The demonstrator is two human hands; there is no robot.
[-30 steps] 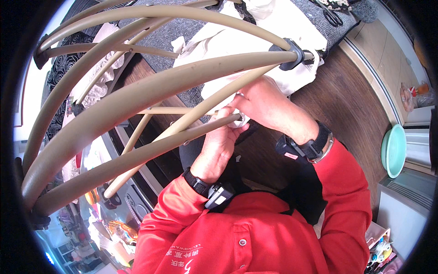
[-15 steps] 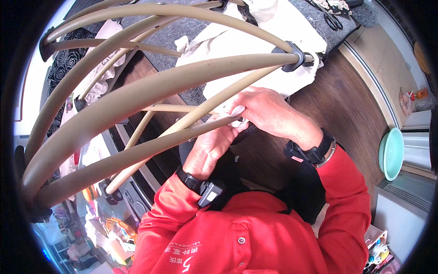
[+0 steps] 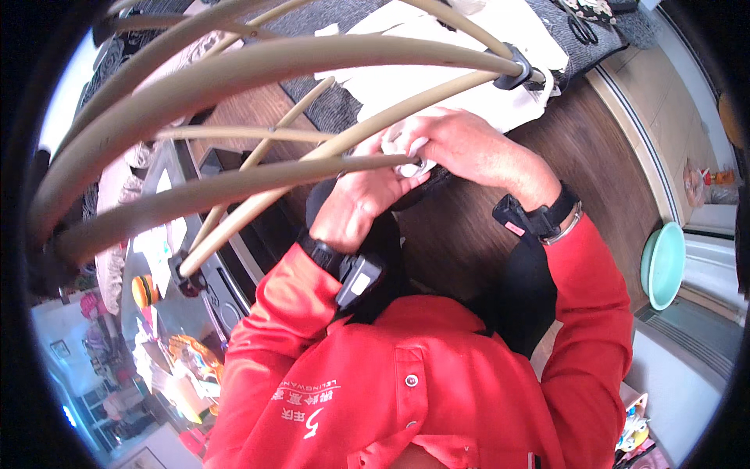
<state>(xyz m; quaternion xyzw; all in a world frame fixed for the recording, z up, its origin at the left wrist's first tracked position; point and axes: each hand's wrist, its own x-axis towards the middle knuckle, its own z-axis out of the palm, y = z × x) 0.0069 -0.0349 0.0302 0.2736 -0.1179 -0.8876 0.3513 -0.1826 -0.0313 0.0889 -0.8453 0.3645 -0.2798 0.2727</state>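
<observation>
A folding frame of beige metal tubes [image 3: 273, 173] with dark plastic joints reaches across from the left, like a folding chair's frame. At the free end of its lower tube, a small white cloth piece [image 3: 403, 148] is bunched between my hands. My left hand [image 3: 363, 195] is closed below the tube end, its fingertips against the white cloth. From the right, my right hand [image 3: 469, 148] pinches the same cloth at the tip, fingers curled. Tube and fingers hide part of the grip. Behind the tubes a large white fabric [image 3: 437, 74] lies spread; whether the small piece joins it I cannot tell.
Grey carpet or upholstery [image 3: 598, 59] lies under the fabric, with dark wood floor [image 3: 570, 129] beside it. A mint-green basin [image 3: 664, 266] leans at the right. On the left stands a table with a toy burger [image 3: 144, 291] and clutter. A dark joint [image 3: 512, 69] sits close above my right hand.
The tube frame has shifted upward in view and its lower tube lies flatter. Both hands have moved slightly up with the tube end, still holding the white cloth there.
</observation>
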